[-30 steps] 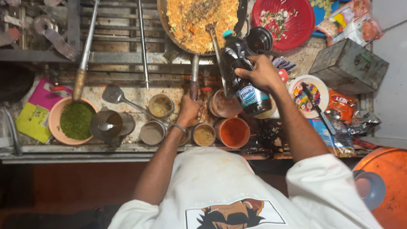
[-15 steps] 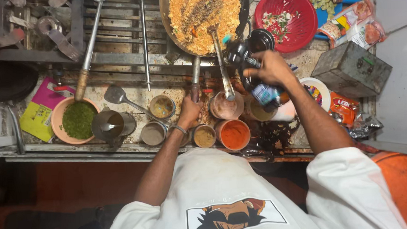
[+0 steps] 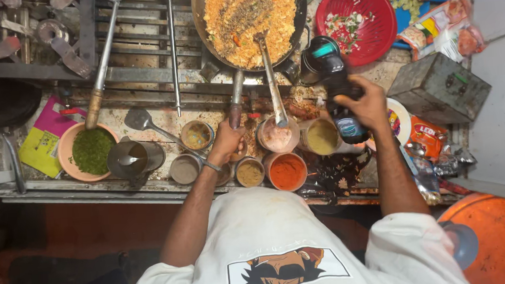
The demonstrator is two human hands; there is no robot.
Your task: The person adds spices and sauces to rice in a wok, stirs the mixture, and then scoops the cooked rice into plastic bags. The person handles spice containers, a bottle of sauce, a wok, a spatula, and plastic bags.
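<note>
— What do the hands hold at the stall's counter [image 3: 147, 116]?

— The left hand [image 3: 227, 142] is closed around the wok handle [image 3: 236, 97]; the right hand [image 3: 363, 104] grips a dark bottle [image 3: 337, 91], tilted toward the one wok [image 3: 250, 22] of fried rice at the counter's far edge.

— How many utensils?

— One ladle [image 3: 270, 77] rests in the rice, one spatula [image 3: 148, 123] lies mid-counter.

— And the bowls?

— Along the near edge, about seven small seasoning cups [image 3: 287, 171], partly hidden by the arm, plus one bowl of green herbs [image 3: 89, 151] at the left and one red basket [image 3: 357, 20] toward the far right corner.
</note>
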